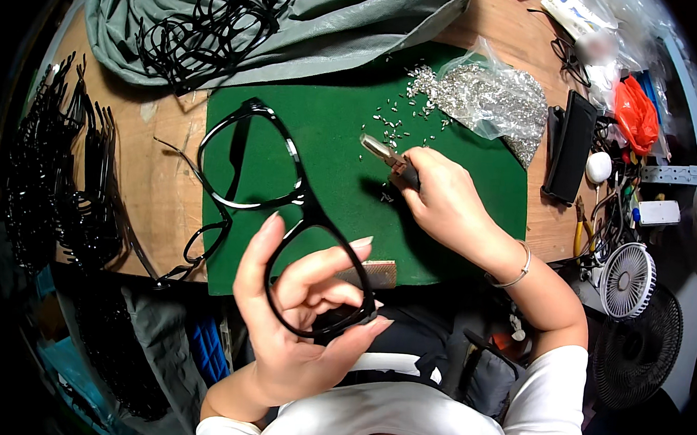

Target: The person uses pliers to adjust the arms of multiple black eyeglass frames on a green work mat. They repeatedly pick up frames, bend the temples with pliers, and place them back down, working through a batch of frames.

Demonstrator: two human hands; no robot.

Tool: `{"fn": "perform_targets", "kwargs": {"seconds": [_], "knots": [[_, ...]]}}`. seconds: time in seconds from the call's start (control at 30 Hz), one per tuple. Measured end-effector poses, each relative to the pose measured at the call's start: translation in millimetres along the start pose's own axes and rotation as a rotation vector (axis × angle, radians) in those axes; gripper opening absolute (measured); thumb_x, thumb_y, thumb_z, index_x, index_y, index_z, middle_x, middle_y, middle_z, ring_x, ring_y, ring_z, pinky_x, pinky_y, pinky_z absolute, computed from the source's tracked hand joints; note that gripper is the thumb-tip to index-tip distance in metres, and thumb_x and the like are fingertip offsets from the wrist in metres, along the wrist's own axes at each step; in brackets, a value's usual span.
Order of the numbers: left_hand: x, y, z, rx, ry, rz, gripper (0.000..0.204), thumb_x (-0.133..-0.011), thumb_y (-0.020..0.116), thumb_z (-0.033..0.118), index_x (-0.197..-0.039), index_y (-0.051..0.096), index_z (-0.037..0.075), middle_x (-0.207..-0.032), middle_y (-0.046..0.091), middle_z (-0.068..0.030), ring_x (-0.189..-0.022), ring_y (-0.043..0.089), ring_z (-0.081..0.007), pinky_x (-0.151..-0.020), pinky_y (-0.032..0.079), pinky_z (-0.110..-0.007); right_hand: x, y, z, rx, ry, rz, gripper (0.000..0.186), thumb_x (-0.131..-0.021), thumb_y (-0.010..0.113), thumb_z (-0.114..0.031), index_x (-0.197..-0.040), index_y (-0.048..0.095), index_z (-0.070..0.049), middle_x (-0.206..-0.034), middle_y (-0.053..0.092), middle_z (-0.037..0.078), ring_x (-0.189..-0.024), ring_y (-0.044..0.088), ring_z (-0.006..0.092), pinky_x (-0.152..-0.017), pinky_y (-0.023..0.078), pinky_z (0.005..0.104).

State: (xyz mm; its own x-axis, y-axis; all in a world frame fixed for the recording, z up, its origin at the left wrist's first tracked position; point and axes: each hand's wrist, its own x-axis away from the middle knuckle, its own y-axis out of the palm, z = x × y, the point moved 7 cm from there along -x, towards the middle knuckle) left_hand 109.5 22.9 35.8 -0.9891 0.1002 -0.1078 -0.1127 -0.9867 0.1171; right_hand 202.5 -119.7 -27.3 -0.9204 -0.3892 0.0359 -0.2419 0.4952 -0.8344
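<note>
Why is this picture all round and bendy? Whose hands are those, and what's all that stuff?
There's no robot here, just a person's two bare hands. A camera worn on their head looks down, so you see what's below them. Its very wide, round lens makes straight edges bend.

The left hand holds a black glasses frame. The right hand grips pliers.

Beneath them, a green mat lies on a wooden table. On the mat, tiny silvery pieces lie scattered beside a clear plastic bag full of more. Beyond the mat, a tangle of thin black things sits on a grey cloth.
</note>
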Motion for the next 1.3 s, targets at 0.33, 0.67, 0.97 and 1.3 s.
{"fn": "perform_targets", "kwargs": {"seconds": [0.33,0.67,0.97,1.3], "knots": [[-4.8,4.7,-12.2,-0.061,0.047,0.021,0.095,-0.063,0.065,-0.013,-0.131,0.001,0.006,-0.116,0.045,-0.0211,-0.068,0.056,-0.0109,-0.068,0.048,-0.021,-0.6,3.8,-9.8,0.165,-0.088,-0.025,0.013,-0.070,0.056,-0.005,-0.079,0.048,0.001,-0.076,0.054,0.015,-0.072,0.054,0.0310,-0.063,0.042,0.0400],[-7.7,24.7,-15.6,-0.151,0.107,0.093,0.085,-0.066,0.064,-0.009,-0.130,0.008,0.001,-0.116,0.046,-0.0209,-0.081,0.055,-0.0145,-0.072,0.050,-0.023,59.6,-38.7,-49.5,-0.662,0.019,0.050,0.015,-0.074,0.063,-0.002,-0.083,0.051,0.001,-0.073,0.052,0.009,-0.061,0.053,0.0169,-0.056,0.043,0.0268],[-6.6,21.9,-12.6,-0.218,0.158,0.061,0.082,-0.067,0.065,-0.007,-0.128,0.010,-0.002,-0.114,0.049,-0.0205,-0.082,0.057,-0.0177,-0.071,0.051,-0.026,58.6,-15.0,-43.7,-1.217,0.429,-0.371,0.018,-0.082,0.060,-0.019,-0.085,0.051,-0.003,-0.073,0.047,-0.003,-0.066,0.040,0.0030,-0.058,0.034,0.0179],[-9.3,20.1,-8.8,0.144,-0.191,-0.133,0.086,-0.072,0.060,-0.009,-0.132,0.001,0.007,-0.114,0.047,-0.0183,-0.098,0.054,-0.0232,-0.086,0.045,-0.034,54.3,-26.8,-65.6,-1.088,0.247,-0.515,0.017,-0.084,0.055,-0.016,-0.086,0.050,-0.001,-0.077,0.049,-0.001,-0.073,0.044,0.0052,-0.066,0.039,0.0214]]}}
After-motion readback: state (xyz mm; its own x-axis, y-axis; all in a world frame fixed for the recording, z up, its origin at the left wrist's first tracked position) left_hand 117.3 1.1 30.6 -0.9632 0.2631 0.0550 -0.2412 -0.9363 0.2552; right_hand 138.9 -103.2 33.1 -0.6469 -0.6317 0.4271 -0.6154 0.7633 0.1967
